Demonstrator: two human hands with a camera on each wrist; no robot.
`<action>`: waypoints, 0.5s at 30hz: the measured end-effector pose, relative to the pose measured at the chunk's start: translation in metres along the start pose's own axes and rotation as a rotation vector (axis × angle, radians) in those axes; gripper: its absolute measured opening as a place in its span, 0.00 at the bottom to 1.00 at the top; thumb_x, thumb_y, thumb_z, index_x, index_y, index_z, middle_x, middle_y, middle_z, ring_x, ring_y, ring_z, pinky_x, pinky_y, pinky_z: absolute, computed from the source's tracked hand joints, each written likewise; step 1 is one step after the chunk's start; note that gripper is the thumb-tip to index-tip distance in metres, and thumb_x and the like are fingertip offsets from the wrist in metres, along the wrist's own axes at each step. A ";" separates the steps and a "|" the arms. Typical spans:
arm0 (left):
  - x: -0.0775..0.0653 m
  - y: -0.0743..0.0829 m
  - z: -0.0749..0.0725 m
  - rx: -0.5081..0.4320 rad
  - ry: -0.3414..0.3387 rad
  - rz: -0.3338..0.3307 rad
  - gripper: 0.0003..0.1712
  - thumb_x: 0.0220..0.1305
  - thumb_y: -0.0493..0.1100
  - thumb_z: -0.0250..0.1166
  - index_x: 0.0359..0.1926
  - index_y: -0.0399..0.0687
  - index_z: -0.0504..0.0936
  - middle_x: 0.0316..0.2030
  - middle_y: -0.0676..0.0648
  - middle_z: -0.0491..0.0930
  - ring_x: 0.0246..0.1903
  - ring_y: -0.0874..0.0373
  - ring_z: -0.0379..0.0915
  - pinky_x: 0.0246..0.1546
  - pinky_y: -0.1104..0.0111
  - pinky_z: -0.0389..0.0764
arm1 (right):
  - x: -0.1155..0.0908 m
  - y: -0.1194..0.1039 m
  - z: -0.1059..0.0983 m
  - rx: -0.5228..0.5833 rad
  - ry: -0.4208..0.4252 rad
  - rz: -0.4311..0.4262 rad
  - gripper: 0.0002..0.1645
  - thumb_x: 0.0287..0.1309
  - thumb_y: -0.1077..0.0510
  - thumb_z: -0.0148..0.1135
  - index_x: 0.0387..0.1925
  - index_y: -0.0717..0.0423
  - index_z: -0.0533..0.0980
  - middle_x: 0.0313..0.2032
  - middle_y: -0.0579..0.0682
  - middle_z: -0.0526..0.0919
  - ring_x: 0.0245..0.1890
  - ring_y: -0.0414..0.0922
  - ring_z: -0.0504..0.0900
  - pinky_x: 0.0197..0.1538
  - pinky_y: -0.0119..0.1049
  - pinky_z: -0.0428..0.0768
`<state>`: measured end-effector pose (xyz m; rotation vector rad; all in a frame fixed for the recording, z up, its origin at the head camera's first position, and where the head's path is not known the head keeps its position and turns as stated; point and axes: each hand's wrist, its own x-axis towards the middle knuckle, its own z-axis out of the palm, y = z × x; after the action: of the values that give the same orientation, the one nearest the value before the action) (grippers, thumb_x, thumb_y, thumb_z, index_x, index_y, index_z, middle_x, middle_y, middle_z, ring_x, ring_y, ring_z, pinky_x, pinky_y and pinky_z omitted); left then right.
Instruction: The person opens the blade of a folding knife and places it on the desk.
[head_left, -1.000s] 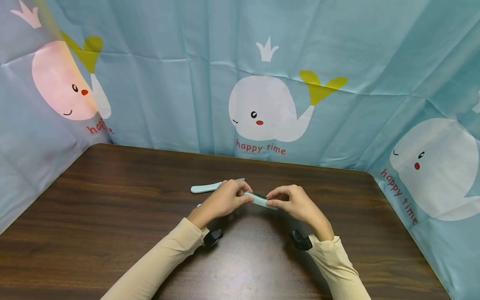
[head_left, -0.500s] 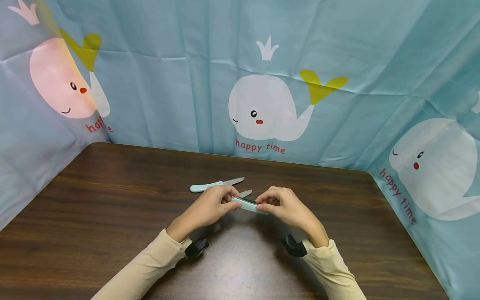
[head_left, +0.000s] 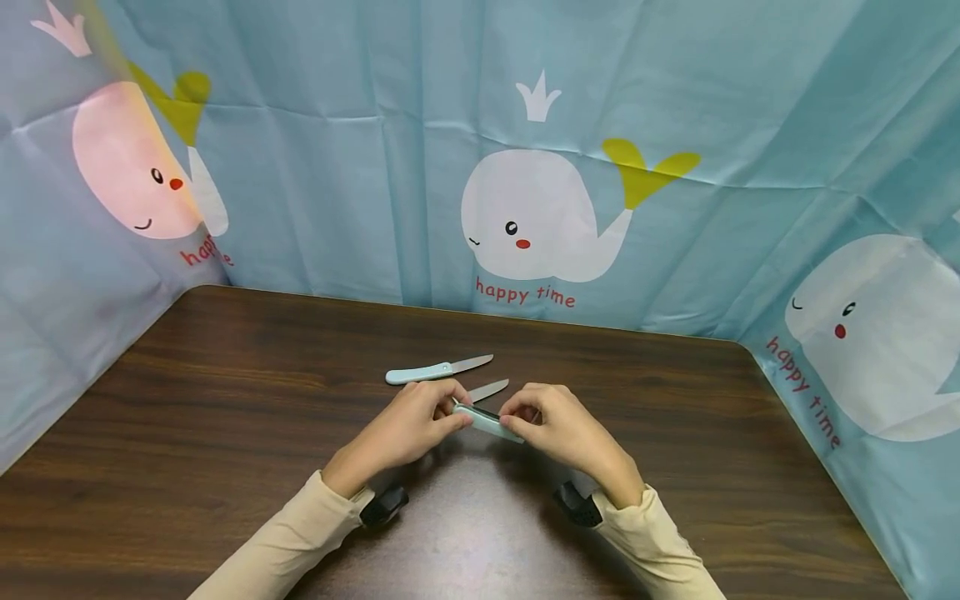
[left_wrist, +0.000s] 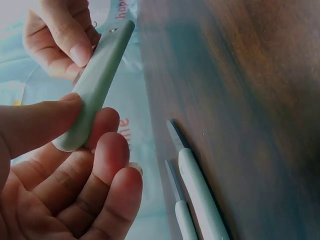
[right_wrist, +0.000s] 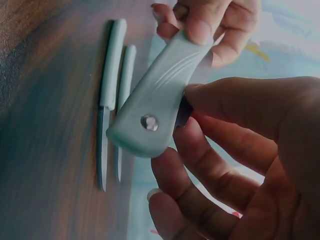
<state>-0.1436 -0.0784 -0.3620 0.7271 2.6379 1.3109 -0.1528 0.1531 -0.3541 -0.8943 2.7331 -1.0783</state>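
Observation:
A pale mint folding knife (head_left: pixel 480 419) is held between both hands over the table, its blade folded along the handle. My left hand (head_left: pixel 408 423) pinches the rounded handle end between thumb and fingers. At the riveted end, the thumb and fingers of my right hand (head_left: pixel 567 431) pinch the dark blade's edge (right_wrist: pixel 184 110), where a bit of it shows beside the handle (right_wrist: pixel 160 82). Beyond the hands lies an opened folding knife (head_left: pixel 420 373), blade to the right. Nearer, a second opened knife (head_left: pixel 489 390) has its handle hidden behind my left hand in the head view.
Both opened knives lie side by side on the dark wood table (head_left: pixel 247 400), the nearer one smaller in the left wrist view. A blue curtain (head_left: pixel 322 200) with whale prints surrounds the table's back and sides. A black wrist camera (head_left: pixel 384 506) sits below each hand.
Both hands have moved left and closer to the body with the folding knife. The blades of the two knives on the table, covered earlier by the left hand, now show.

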 end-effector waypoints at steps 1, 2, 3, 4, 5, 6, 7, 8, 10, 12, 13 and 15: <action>0.000 0.000 0.001 0.001 -0.004 -0.003 0.06 0.65 0.39 0.67 0.41 0.41 0.82 0.28 0.45 0.85 0.22 0.67 0.71 0.25 0.75 0.71 | 0.000 0.000 0.001 -0.004 -0.004 -0.002 0.02 0.60 0.61 0.67 0.32 0.53 0.85 0.28 0.42 0.82 0.27 0.30 0.75 0.31 0.26 0.75; -0.001 0.000 0.001 0.000 -0.008 -0.001 0.06 0.66 0.39 0.66 0.41 0.41 0.82 0.28 0.46 0.85 0.23 0.67 0.71 0.25 0.75 0.72 | 0.000 -0.001 0.002 -0.008 -0.008 -0.006 0.02 0.60 0.62 0.67 0.33 0.54 0.84 0.28 0.42 0.82 0.27 0.30 0.75 0.31 0.26 0.75; -0.001 0.000 0.002 0.000 -0.011 -0.001 0.06 0.66 0.39 0.67 0.41 0.41 0.82 0.28 0.46 0.85 0.23 0.67 0.71 0.25 0.74 0.72 | 0.000 -0.001 0.003 -0.008 -0.014 -0.010 0.02 0.60 0.62 0.67 0.34 0.54 0.84 0.29 0.42 0.83 0.27 0.30 0.75 0.32 0.26 0.76; -0.001 0.000 0.003 0.002 -0.014 0.000 0.06 0.66 0.39 0.66 0.41 0.41 0.82 0.28 0.46 0.85 0.23 0.67 0.71 0.25 0.74 0.72 | 0.000 -0.002 0.004 -0.006 -0.020 -0.015 0.03 0.60 0.63 0.66 0.34 0.54 0.84 0.29 0.43 0.83 0.28 0.30 0.76 0.32 0.26 0.76; -0.001 0.000 0.003 0.003 -0.017 0.004 0.07 0.66 0.40 0.66 0.41 0.41 0.82 0.28 0.46 0.85 0.23 0.67 0.72 0.25 0.74 0.72 | 0.001 -0.002 0.004 -0.005 -0.024 -0.021 0.03 0.60 0.63 0.66 0.35 0.54 0.84 0.30 0.43 0.83 0.28 0.30 0.76 0.33 0.26 0.76; -0.001 0.000 0.004 0.003 -0.019 0.012 0.07 0.66 0.40 0.66 0.41 0.40 0.82 0.28 0.46 0.85 0.23 0.67 0.72 0.25 0.74 0.72 | 0.001 -0.002 0.005 -0.005 -0.028 -0.027 0.04 0.60 0.63 0.65 0.35 0.54 0.84 0.30 0.43 0.83 0.28 0.30 0.76 0.33 0.26 0.76; -0.001 0.000 0.004 0.002 -0.022 0.021 0.08 0.66 0.41 0.66 0.41 0.40 0.82 0.27 0.47 0.85 0.23 0.67 0.72 0.25 0.74 0.72 | 0.001 -0.003 0.005 -0.004 -0.029 -0.031 0.04 0.60 0.63 0.65 0.35 0.54 0.84 0.30 0.43 0.83 0.28 0.30 0.76 0.33 0.26 0.76; -0.001 0.000 0.004 0.002 -0.022 0.028 0.08 0.66 0.41 0.66 0.41 0.40 0.82 0.27 0.47 0.85 0.23 0.67 0.72 0.25 0.74 0.73 | 0.001 -0.003 0.006 -0.002 -0.029 -0.035 0.04 0.61 0.63 0.65 0.36 0.54 0.84 0.30 0.43 0.83 0.28 0.30 0.76 0.33 0.26 0.76; -0.001 0.000 0.005 0.002 -0.025 0.034 0.08 0.66 0.41 0.66 0.41 0.39 0.82 0.27 0.47 0.85 0.23 0.67 0.72 0.25 0.74 0.73 | 0.001 -0.004 0.007 0.005 -0.029 -0.041 0.04 0.62 0.61 0.65 0.36 0.54 0.84 0.30 0.42 0.83 0.28 0.30 0.76 0.33 0.26 0.76; -0.002 0.001 0.005 0.000 -0.029 0.029 0.09 0.67 0.41 0.66 0.42 0.39 0.82 0.28 0.47 0.85 0.23 0.67 0.73 0.25 0.74 0.73 | 0.001 -0.004 0.007 0.009 -0.027 -0.051 0.04 0.63 0.60 0.65 0.36 0.53 0.85 0.30 0.42 0.83 0.28 0.30 0.76 0.32 0.27 0.76; -0.002 0.001 0.005 0.002 -0.031 0.027 0.09 0.67 0.41 0.66 0.42 0.39 0.82 0.28 0.47 0.85 0.23 0.67 0.73 0.25 0.74 0.74 | 0.002 -0.004 0.008 0.010 -0.024 -0.054 0.04 0.63 0.60 0.65 0.36 0.53 0.85 0.30 0.42 0.84 0.28 0.30 0.76 0.32 0.27 0.76; -0.002 0.002 0.005 0.001 -0.032 0.019 0.09 0.66 0.41 0.66 0.42 0.39 0.82 0.28 0.47 0.85 0.23 0.67 0.73 0.25 0.74 0.74 | 0.002 -0.004 0.008 0.000 -0.010 -0.067 0.03 0.63 0.59 0.66 0.37 0.53 0.85 0.30 0.42 0.84 0.28 0.31 0.75 0.32 0.27 0.76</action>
<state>-0.1399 -0.0744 -0.3634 0.7684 2.6139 1.2916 -0.1501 0.1453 -0.3574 -0.9958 2.7135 -1.0814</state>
